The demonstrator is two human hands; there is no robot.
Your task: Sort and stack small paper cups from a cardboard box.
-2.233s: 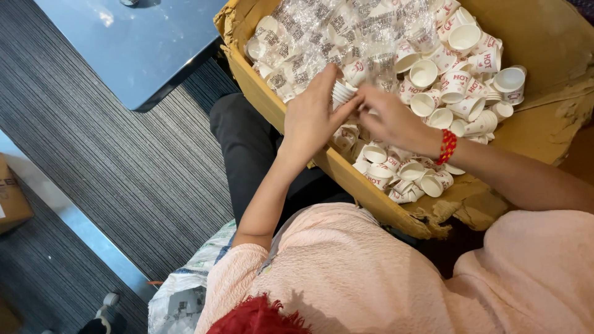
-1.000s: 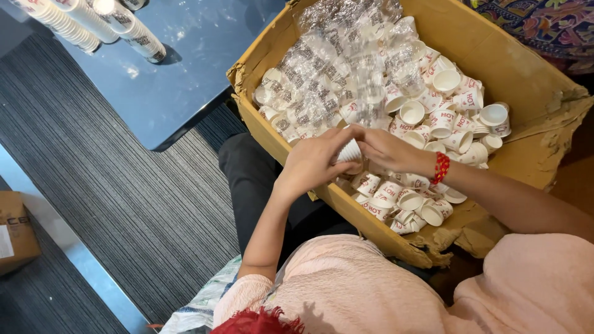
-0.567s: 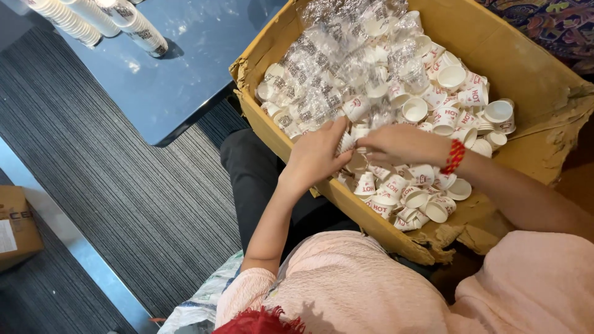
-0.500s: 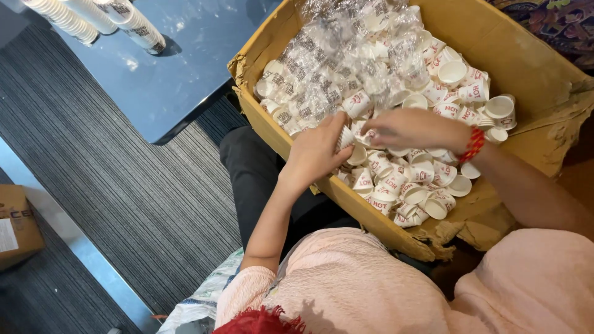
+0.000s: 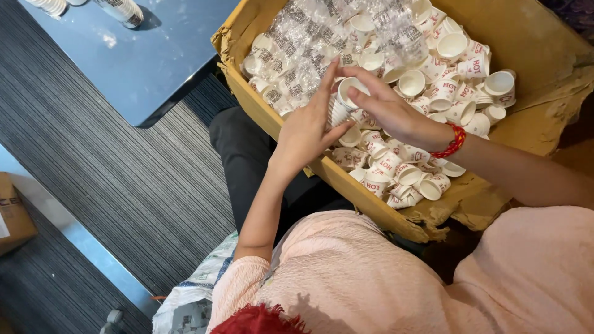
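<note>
A large cardboard box [image 5: 532, 37] holds a heap of small white paper cups [image 5: 396, 170] with red print, along with clear plastic sleeves [image 5: 309, 43]. My left hand [image 5: 307, 128] grips a short nested stack of cups [image 5: 339, 105] over the box's near left side. My right hand [image 5: 390, 111], with a red bead bracelet at the wrist, touches the stack's top cup with its fingertips. Both hands meet at the stack, above the loose cups.
A dark blue table [image 5: 142, 55] stands to the left of the box, with cup stacks [image 5: 120, 9] at its far edge. Grey striped carpet [image 5: 117, 179] lies below it. There is a small cardboard box [image 5: 12, 216] at the left edge and a white sack [image 5: 192, 297] by my left side.
My right hand reached out over the loose cups and came back to the stack held in my left hand. The stack now sits higher over the box.
</note>
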